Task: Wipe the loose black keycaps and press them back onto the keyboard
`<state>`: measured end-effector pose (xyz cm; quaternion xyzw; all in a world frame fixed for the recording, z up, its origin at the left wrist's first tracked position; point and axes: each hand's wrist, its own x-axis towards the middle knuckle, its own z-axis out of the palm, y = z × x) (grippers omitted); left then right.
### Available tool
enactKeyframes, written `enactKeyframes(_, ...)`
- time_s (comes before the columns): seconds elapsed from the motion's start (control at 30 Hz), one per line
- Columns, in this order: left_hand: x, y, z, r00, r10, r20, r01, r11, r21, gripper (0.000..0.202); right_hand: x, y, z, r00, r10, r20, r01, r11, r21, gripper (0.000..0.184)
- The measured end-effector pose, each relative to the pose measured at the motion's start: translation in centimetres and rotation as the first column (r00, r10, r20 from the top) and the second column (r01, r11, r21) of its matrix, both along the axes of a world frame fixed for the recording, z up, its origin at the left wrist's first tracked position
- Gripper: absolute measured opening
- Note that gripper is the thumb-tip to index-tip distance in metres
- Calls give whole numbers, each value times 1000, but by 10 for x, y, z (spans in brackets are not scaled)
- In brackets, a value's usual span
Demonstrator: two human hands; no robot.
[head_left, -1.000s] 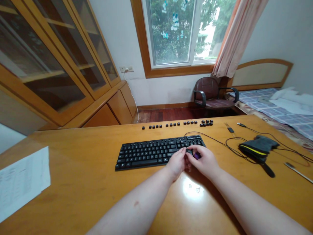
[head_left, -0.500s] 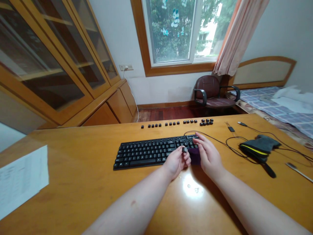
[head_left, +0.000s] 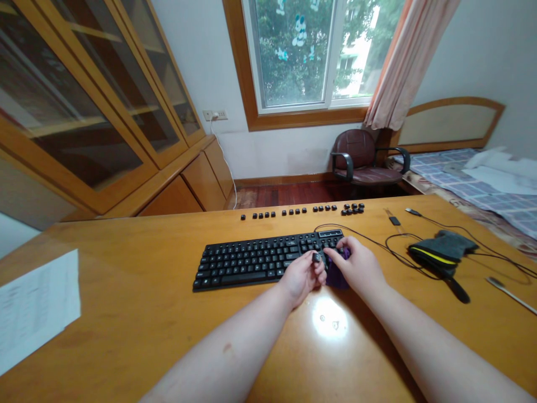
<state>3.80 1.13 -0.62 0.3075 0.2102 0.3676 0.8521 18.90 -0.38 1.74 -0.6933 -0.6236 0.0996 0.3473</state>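
- Left hand (head_left: 304,278), one: palm turned inward, thumb and fingertips closed on a single black keycap (head_left: 316,257); hold unchanged from half a second earlier.
- Right hand (head_left: 359,267), one: just beside the left, thumb and fingers narrowed on a purple cloth (head_left: 337,277). Half a second earlier these fingers stood spread; a second earlier both hands met around the keycap.
- Cloth: hanging below the right fingers, between the hands; now regathered, so each hand has its own item. Contact between cloth and keycap: cannot tell.
- Black keyboard (head_left: 247,261), one: flat on the table (head_left: 126,319), its right end partly behind the hands; position unaltered.
- Loose black keycaps (head_left: 304,210), grouped in a line along the table's far edge; arrangement as before.
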Motion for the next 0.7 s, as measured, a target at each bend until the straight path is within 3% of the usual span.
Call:
enactKeyframes(0.1, 0, 0, 1, 1000, 2, -17, -2, 1000, -2, 26, 1, 1, -1, 998, -43, -43, 42, 999, -17, 35)
enactKeyframes(0.23, 1, -1, 2, 999, 14, -33, -14, 1000, -11, 28, -1, -4, -4, 971, 26, -239, 1, 994, 110, 30)
enactKeyframes(0.33, 3, -1, 0, 999, 28, -42, -29, 999, -27, 28, -5, -10, -6, 887, 173, -428, -82, 971, 223, 28)
enactKeyframes(0.47, 4, 0, -3, 996, 71, -61, -75, 994, -75, 27, -11, -14, -10, 766, 401, -503, -295, 914, 279, 28)
enactKeyframes(0.6, 5, 0, -3, 995, 67, -73, -73, 994, -80, 28, -15, -15, -15, 667, 415, -619, -236, 905, 353, 29)
enactKeyframes(0.63, 5, 0, -3, 995, 62, -73, -68, 995, -79, 28, -16, -14, -15, 675, 401, -619, -208, 909, 362, 25)
enactKeyframes(0.7, 4, 0, -2, 998, 40, -54, -44, 996, -75, 26, -15, -14, -15, 765, 346, -544, -158, 919, 362, 13)
